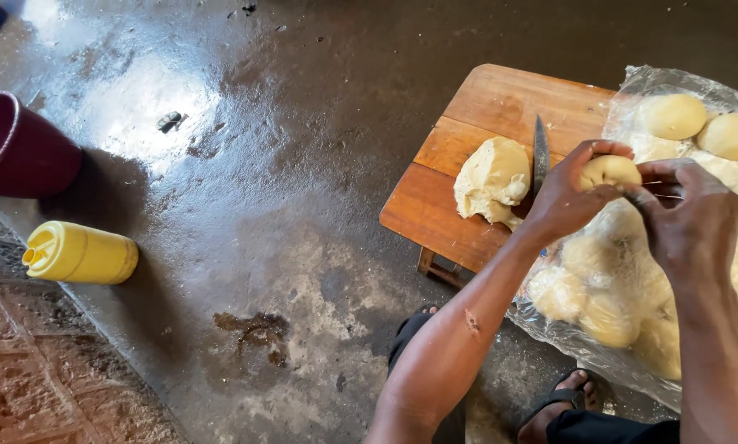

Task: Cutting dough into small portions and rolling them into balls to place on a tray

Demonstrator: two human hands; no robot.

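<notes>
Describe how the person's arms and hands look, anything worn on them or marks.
Both forearms are bare, with no sleeves in view. The left hand and right hand wear no gloves; no rings, watch or bracelets are visible. The left forearm has a small sore-like mark partway along it.

Knife [541,153] and dough lump [493,179] crowd wooden board [500,103], open floor [286,164] leftward

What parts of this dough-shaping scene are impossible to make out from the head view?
- Knife handle: hidden behind the left hand.
- Underside of the small dough ball: covered by both hands' fingers.
- Dough balls under the plastic sheet: blurred, count unclear.
- Maroon bucket: cut off by the left edge.
</notes>
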